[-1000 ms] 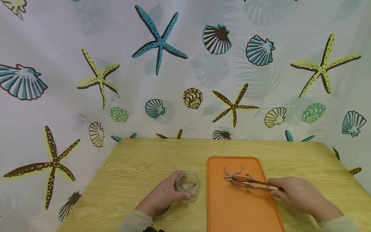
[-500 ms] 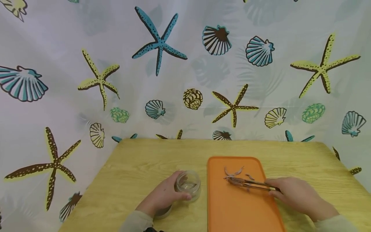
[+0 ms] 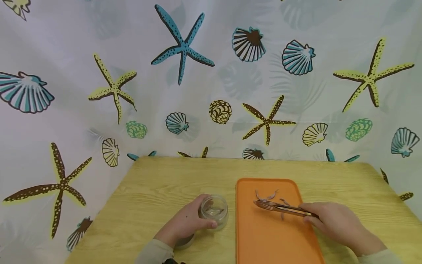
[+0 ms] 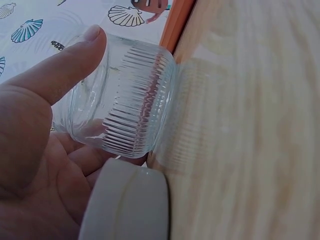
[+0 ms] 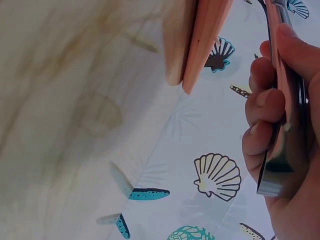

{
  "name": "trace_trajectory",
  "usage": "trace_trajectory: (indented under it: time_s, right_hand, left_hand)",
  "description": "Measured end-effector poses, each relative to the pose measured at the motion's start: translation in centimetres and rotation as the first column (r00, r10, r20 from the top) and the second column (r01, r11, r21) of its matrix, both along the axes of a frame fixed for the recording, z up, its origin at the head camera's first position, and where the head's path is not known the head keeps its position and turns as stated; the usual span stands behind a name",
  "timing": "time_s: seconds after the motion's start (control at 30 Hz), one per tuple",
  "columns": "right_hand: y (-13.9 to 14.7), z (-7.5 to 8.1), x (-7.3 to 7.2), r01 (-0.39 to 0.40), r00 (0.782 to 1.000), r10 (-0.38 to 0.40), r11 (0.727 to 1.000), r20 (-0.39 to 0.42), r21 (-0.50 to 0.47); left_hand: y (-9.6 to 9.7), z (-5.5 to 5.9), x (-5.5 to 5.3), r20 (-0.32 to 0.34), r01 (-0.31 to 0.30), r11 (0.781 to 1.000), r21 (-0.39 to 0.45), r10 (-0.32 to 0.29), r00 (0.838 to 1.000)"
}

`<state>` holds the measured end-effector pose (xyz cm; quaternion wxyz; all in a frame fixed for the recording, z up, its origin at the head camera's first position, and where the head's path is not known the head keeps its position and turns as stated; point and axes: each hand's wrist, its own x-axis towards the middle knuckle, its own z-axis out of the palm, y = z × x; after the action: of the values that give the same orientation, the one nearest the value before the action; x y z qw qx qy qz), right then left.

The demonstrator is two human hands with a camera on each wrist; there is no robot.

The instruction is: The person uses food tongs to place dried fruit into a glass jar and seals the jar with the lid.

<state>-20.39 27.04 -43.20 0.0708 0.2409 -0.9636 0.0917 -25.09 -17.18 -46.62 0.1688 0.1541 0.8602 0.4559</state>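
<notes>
My left hand (image 3: 186, 219) grips a clear glass jar (image 3: 214, 212) standing upright on the table, its mouth uncovered. The left wrist view shows my thumb across the ribbed jar (image 4: 135, 95) and fingers behind it. Metal tongs (image 3: 283, 208) are held in my right hand (image 3: 337, 222), reaching over an orange tray (image 3: 270, 238). Several thin, curved, greyish pieces (image 3: 272, 194) lie on the tray by the tong heads. The heads are close together; whether a piece is between them I cannot tell. In the right wrist view, my fingers wrap round the tong handle (image 5: 290, 120).
A round, pale object, perhaps a lid (image 4: 130, 200), lies on the table beside the jar, partly under my left wrist. The wood-grain table (image 3: 171, 176) ends at a white curtain (image 3: 204, 80) printed with starfish and shells.
The tong arms have come together over the greyish pieces, and their tips have shifted slightly left. My left hand and the jar have stayed in place.
</notes>
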Motion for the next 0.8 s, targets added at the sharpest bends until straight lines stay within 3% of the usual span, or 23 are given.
trace_trajectory:
  time_s: [0.23, 0.8]
  right_hand:
    - [-1.1, 0.8, 0.1, -0.042, 0.998, 0.040, 0.999, -0.055, -0.024]
    - [-4.3, 2.0, 0.3, -0.137, 0.983, 0.126, 0.988, -0.133, -0.078]
  left_hand:
    - [-0.2, 0.5, 0.2, 0.009, 0.003, 1.000, 0.010, -0.003, 1.000]
    - [0.1, 0.0, 0.1, -0.005, -0.017, 1.000, -0.005, 0.017, 1.000]
